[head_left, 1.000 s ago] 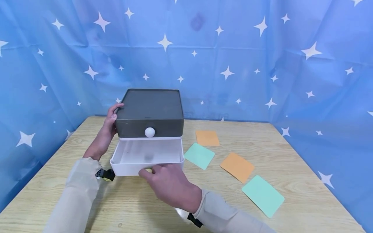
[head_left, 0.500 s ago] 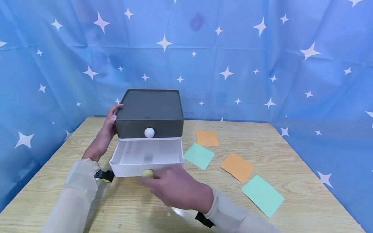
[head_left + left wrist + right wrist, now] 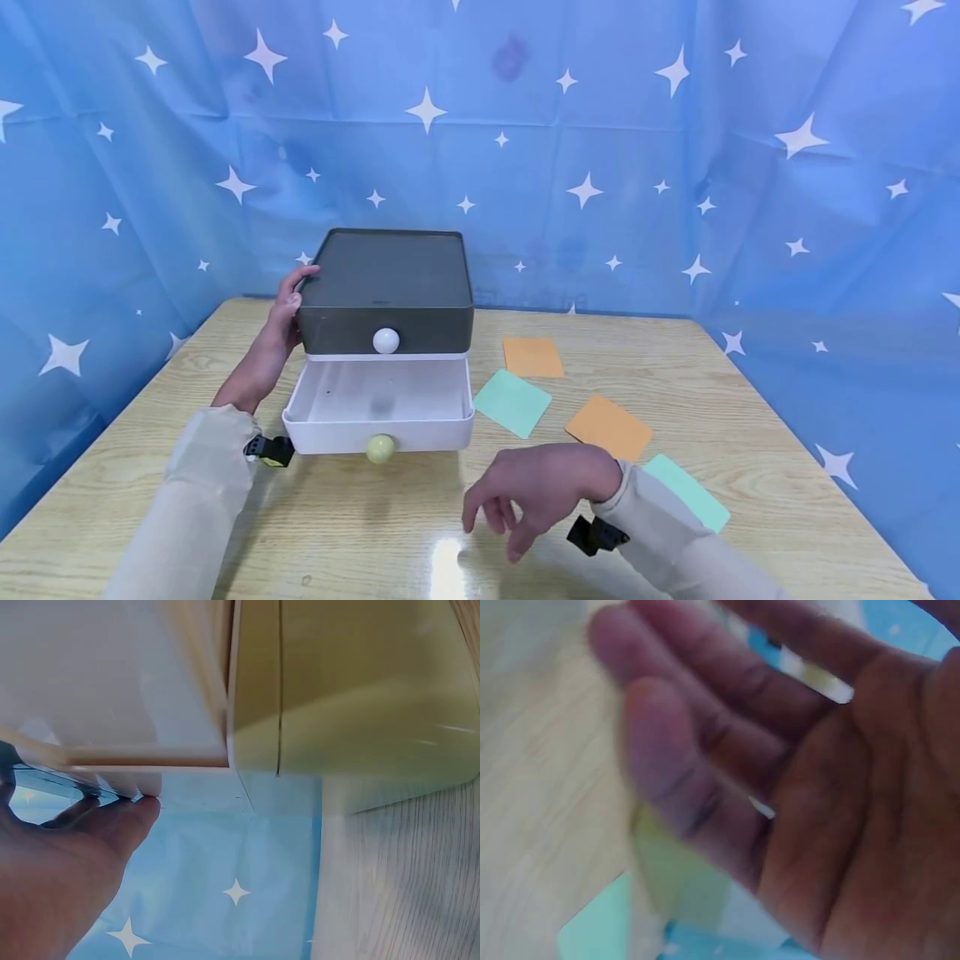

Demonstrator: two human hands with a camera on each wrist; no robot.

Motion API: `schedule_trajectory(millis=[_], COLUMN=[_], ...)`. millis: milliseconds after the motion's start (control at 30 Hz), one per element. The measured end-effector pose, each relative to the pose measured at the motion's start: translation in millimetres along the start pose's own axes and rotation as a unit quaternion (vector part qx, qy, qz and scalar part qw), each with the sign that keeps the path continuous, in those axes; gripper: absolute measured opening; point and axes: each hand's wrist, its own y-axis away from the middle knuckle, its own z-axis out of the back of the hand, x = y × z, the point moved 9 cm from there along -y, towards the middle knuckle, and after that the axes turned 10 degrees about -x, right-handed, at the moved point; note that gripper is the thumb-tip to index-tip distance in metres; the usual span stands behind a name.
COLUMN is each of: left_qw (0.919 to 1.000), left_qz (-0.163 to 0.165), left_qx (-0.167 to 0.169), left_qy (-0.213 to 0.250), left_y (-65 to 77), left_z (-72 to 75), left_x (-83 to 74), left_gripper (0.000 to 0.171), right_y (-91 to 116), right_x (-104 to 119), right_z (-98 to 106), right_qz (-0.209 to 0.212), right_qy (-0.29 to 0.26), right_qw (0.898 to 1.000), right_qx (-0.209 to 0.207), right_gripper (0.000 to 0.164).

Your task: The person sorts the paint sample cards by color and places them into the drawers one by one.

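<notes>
A small drawer box with a dark grey top point(image 3: 390, 271) stands at the table's left. Its upper drawer has a white knob point(image 3: 386, 341) and is closed. Below, the white lower drawer point(image 3: 378, 432) is pulled out, with a pale green knob point(image 3: 381, 448) on its front. Against the box's left side rests my left hand point(image 3: 266, 342), one fingertip at the top edge; the left wrist view shows its fingers point(image 3: 124, 821) touching the box wall. My right hand point(image 3: 536, 492) hovers right of the drawer, fingers loosely bent, holding nothing.
Right of the box lie two orange cards point(image 3: 532, 357) and two mint green cards point(image 3: 513, 402) on the wooden table point(image 3: 360, 533). My right forearm partly covers the nearest green card. A blue starry curtain point(image 3: 480, 167) hangs behind and at both sides.
My right hand has let go of the lower drawer's knob and moved right, its fingers loosening. The lower drawer stays pulled out, and my left hand stays on the box.
</notes>
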Motion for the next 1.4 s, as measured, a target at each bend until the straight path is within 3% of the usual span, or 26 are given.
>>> schedule_trajectory(millis=[100, 167, 267, 433, 533, 667, 800, 1400], left_qw=[1.0000, 1.0000, 1.0000, 1.0000, 1.0000, 0.9999, 0.9999, 0.9999], left_qz=[-0.001, -0.002, -0.002, -0.003, -0.006, -0.007, -0.009, -0.010], left_qx=[-0.001, -0.002, -0.003, -0.004, -0.006, -0.008, -0.010, -0.008], left_qy=[-0.002, 0.000, 0.003, 0.002, -0.002, 0.000, 0.003, -0.010], left_y=[0.1, 0.1, -0.2, -0.8, 0.5, 3.0, 3.0, 1.2], left_z=[-0.2, -0.5, -2.1, -3.4, -2.0, -0.3, -0.9, -0.4], left_x=[-0.6, -1.0, -1.1, -0.6, -1.4, -1.8, -1.7, -1.3], left_gripper=[0.055, 0.055, 0.055, 0.055, 0.055, 0.056, 0.056, 0.055], right_y=[-0.1, -1.7, -4.5, -7.6, -10.8, -14.1, -13.8, -17.3], right_x=[-39.4, -62.3, -92.4, -132.0, -150.9, -164.8, -169.0, -178.1], right_z=[3.0, 12.0, 29.8, 51.8, 50.6, 42.2, 40.4, 41.9], right_qz=[-0.094, -0.129, -0.159, -0.234, -0.296, -0.355, -0.375, -0.385], right_qy=[-0.032, -0.038, 0.001, 0.071, 0.085, 0.080, 0.069, 0.044], right_qw=[0.995, 0.989, 0.978, 0.938, 0.917, 0.903, 0.897, 0.898], right_qx=[-0.017, -0.057, -0.137, -0.244, -0.253, -0.231, -0.225, -0.208], right_gripper=[0.043, 0.041, 0.042, 0.062, 0.079, 0.090, 0.089, 0.080])
